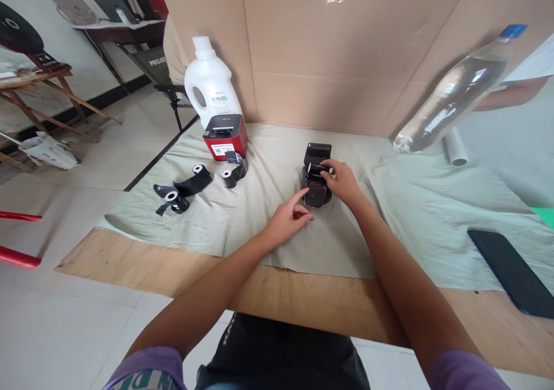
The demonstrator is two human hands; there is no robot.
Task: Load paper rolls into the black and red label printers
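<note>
A small dark printer stands on the cloth in front of me with its lid tipped back. At its opening is a black paper roll, showing a pale end on the left. My right hand pinches the roll's right part between thumb and fingers. My left hand is at the printer's left side, index finger stretched out to its body, the other fingers loosely curled and holding nothing. How deep the roll sits inside is hidden by my right fingers.
Loose black rolls lie to the left, near a red and black printer and a white jug. A tilted water bottle, a grey tube and a phone are right. Cardboard stands behind.
</note>
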